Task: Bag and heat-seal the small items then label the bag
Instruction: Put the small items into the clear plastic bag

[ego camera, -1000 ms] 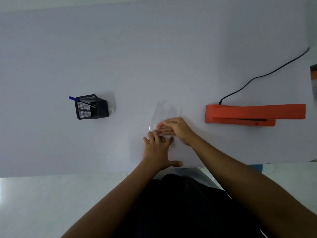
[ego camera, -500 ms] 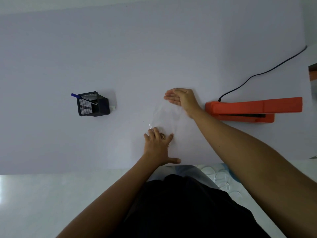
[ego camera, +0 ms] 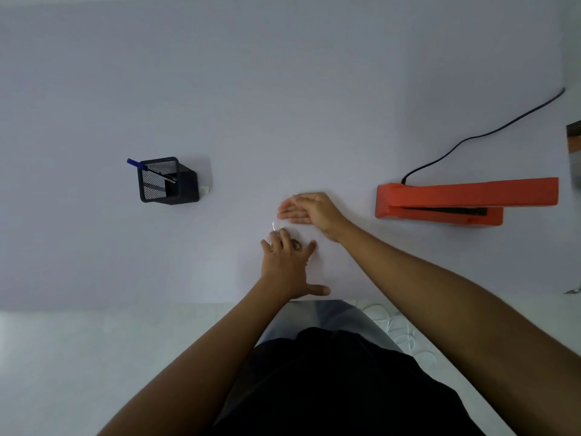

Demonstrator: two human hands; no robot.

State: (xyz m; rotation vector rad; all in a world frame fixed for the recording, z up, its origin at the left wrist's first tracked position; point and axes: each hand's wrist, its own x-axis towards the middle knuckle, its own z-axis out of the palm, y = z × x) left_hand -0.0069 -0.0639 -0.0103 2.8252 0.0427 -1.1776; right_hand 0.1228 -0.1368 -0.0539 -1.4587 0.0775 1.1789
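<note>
A: We are pinning the clear bag (ego camera: 309, 229) flat with our left hand (ego camera: 287, 265), fingers spread and straight, fingertips (ego camera: 284, 234) pressing its near end where a few small dark items (ego camera: 296, 245) are showing just beside them. We cannot tell the bag's exact outline; it is nearly invisible on the table (ego camera: 283, 89).

B: And our right hand (ego camera: 309, 210) is lying flat just beyond those fingertips, fingers straight and close together, palm resting on the bag's far part. Neither hand is gripping anything.

A: We are judging this as smoothing the bag. To do it well, we are wanting the left fingers holding firm while the right palm sweeps away from them, pushing the air toward the mouth and keeping the items at the pinned end.

B: For room, the orange heat sealer (ego camera: 465, 201) is sitting well off to the right of our right fingers, its cord (ego camera: 490, 130) trailing away beyond it. The mesh pen holder (ego camera: 168, 180) is standing well left of our left fingers. The table's near edge is running just behind our left thumb.
</note>
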